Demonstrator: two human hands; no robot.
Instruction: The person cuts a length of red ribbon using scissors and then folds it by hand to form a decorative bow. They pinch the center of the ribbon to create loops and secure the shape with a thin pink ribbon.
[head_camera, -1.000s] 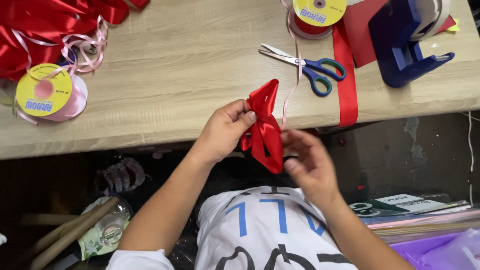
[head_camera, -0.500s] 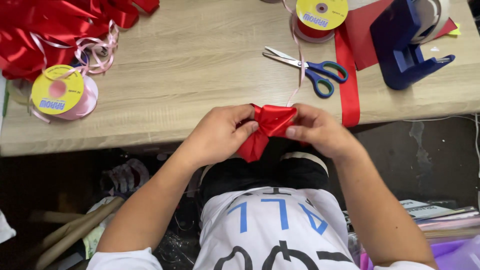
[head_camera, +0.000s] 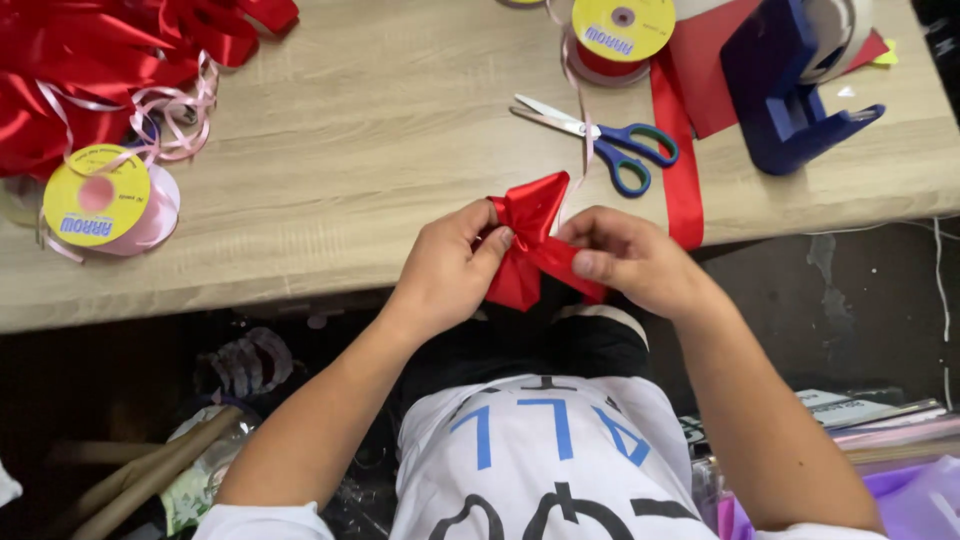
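Observation:
A folded red satin ribbon bow (head_camera: 532, 222) is pinched at its middle between both my hands, just at the near edge of the wooden table (head_camera: 350, 160). My left hand (head_camera: 448, 268) grips the bow's left side with thumb and fingers. From the right, my right hand (head_camera: 628, 258) holds its centre and lower loop. A thin pale pink ribbon strand (head_camera: 578, 110) runs up from the bow towards a spool (head_camera: 622, 35) with a yellow disc at the table's far side.
Blue-handled scissors (head_camera: 605, 140) lie just beyond the bow. A red ribbon strip (head_camera: 680, 160) hangs over the table edge. A blue tape dispenser (head_camera: 790, 90) stands at the right, a pink ribbon spool (head_camera: 100, 200) and a pile of red bows (head_camera: 90, 70) at the left.
The bow was turned from upright to sideways and raised to the table edge. My right hand closed onto its middle, and both hands shifted slightly to the right.

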